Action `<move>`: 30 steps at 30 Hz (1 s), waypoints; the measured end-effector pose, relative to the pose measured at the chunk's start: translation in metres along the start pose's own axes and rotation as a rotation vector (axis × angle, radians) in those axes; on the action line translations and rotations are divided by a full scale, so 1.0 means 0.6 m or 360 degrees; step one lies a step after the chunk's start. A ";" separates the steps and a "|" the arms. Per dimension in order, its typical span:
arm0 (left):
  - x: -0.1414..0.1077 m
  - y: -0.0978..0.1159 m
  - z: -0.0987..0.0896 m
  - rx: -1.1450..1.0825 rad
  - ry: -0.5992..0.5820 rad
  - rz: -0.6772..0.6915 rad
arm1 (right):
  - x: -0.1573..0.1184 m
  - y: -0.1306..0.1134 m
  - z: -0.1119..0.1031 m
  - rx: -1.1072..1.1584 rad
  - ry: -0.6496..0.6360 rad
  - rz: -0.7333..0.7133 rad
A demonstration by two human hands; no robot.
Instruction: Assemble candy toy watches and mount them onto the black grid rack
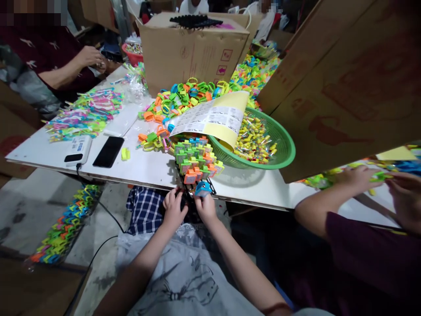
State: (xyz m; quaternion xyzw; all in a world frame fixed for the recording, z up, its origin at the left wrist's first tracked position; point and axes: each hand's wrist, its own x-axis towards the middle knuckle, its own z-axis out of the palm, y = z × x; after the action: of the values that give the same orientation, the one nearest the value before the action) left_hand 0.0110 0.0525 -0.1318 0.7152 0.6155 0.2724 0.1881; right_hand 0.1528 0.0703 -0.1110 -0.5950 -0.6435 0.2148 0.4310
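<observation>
My right hand point(205, 208) pinches a blue toy watch point(203, 189) at the front end of a black rack point(213, 188). My left hand point(173, 206) is curled at the rack's left edge, over my lap; part of its grip is hidden. Rows of green, orange and yellow toy watches point(194, 159) cover the rack beyond my hands. Its far end rests on the white table point(148, 169), and its near end juts over the edge.
A green basket point(285, 153) of small yellow pieces stands behind, partly under a printed sheet point(210, 116). Loose watches point(184, 94) are heaped before a cardboard box point(187, 55). A phone point(108, 152) lies left. Co-workers' hands point(92, 58) show left and right.
</observation>
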 end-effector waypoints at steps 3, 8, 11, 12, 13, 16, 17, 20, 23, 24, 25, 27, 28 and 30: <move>0.001 0.001 0.002 -0.0024 -0.0010 -0.0015 | 0.003 0.003 0.014 -0.0110 0.0031 -0.0020; 0.007 0.003 0.000 -0.0104 0.0040 -0.0042 | 0.004 0.009 0.021 -0.0236 -0.0026 -0.0105; 0.015 0.001 -0.001 -0.0163 0.0157 -0.0007 | 0.005 0.013 0.022 -0.0249 -0.0017 -0.0183; 0.020 0.000 -0.003 -0.0195 0.0229 0.0013 | 0.005 0.015 0.023 -0.0248 -0.0023 -0.0204; 0.026 -0.001 -0.005 -0.0238 0.0305 0.0043 | 0.007 0.016 0.024 -0.0245 -0.0037 -0.0224; 0.052 -0.004 -0.014 -0.0400 0.0437 0.0163 | 0.011 0.017 0.026 -0.0232 -0.0089 -0.0298; 0.063 -0.004 -0.018 -0.0447 0.0418 0.0193 | 0.012 0.017 0.027 -0.0228 -0.0106 -0.0329; 0.095 -0.001 -0.027 -0.0532 0.0229 0.0235 | 0.013 0.014 0.026 -0.0235 -0.0160 -0.0425; 0.117 0.002 -0.028 -0.0574 0.0080 0.0235 | 0.013 0.008 0.022 -0.0239 -0.0204 -0.0482; 0.122 0.002 -0.027 -0.0574 0.0057 0.0221 | 0.013 0.005 0.021 -0.0235 -0.0212 -0.0486; 0.126 0.002 -0.026 -0.0568 0.0040 0.0202 | 0.014 0.003 0.020 -0.0232 -0.0220 -0.0480; 0.129 0.000 -0.025 -0.0543 0.0002 0.0167 | 0.017 -0.001 0.021 -0.0218 -0.0241 -0.0452; 0.130 -0.001 -0.024 -0.0532 -0.0013 0.0151 | 0.019 -0.002 0.022 -0.0206 -0.0252 -0.0430; 0.131 -0.004 -0.023 -0.0525 -0.0031 0.0122 | 0.021 -0.002 0.027 -0.0182 -0.0251 -0.0373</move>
State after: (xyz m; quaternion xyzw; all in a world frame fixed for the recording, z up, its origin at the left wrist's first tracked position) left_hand 0.0078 0.1292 -0.1100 0.7001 0.5329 0.3697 0.2986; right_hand 0.1402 0.0857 -0.1151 -0.5206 -0.7517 0.1721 0.3665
